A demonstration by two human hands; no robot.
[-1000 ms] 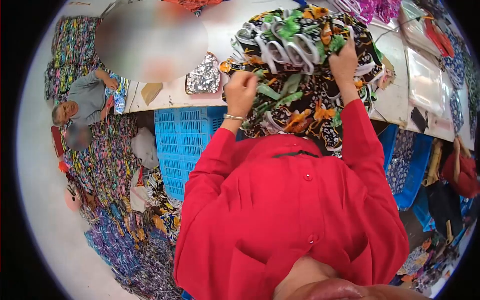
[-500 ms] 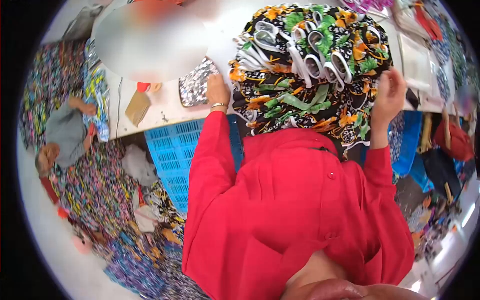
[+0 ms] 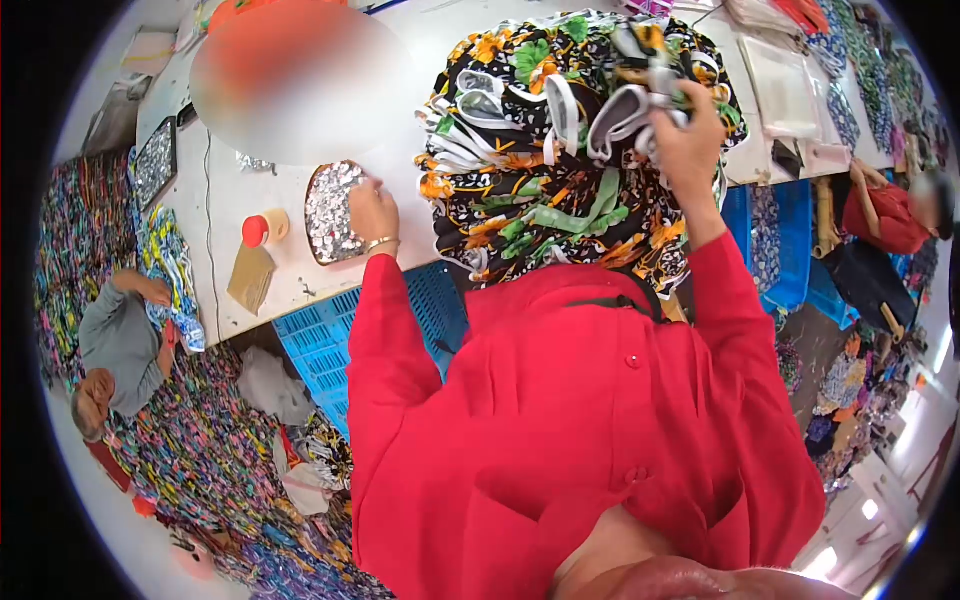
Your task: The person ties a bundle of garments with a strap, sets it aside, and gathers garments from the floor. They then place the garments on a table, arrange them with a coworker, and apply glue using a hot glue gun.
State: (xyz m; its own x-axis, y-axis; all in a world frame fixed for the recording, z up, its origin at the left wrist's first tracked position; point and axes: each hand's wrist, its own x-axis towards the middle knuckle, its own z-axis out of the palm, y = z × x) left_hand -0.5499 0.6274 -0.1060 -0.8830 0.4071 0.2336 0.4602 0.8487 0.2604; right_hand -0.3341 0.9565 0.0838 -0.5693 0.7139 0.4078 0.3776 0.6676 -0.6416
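Note:
A heap of black floral garments (image 3: 520, 200), patterned in orange and green with white-bound openings, lies on the white table in front of me. At the heap's upper right, my right hand (image 3: 692, 148) is closed on a white-edged part of a floral garment, which is blurred by motion. My left hand (image 3: 372, 212) rests at the right side of a brown-rimmed tray (image 3: 311, 228) filled with shiny silver pieces (image 3: 334, 208). Its fingers are curled together; whatever they hold, if anything, is too small to make out.
Left of the tray are a jar with a red lid (image 3: 256, 230) and a brown cardboard piece (image 3: 251, 279). A blue crate (image 3: 325, 330) stands below the table edge. Clear plastic packets (image 3: 785, 88) lie at right. Other people sit at far left and far right.
My right hand has moved from beside the heap onto its upper part and closed on a garment. The left hand has shifted slightly on the tray. The whole view has turned somewhat.

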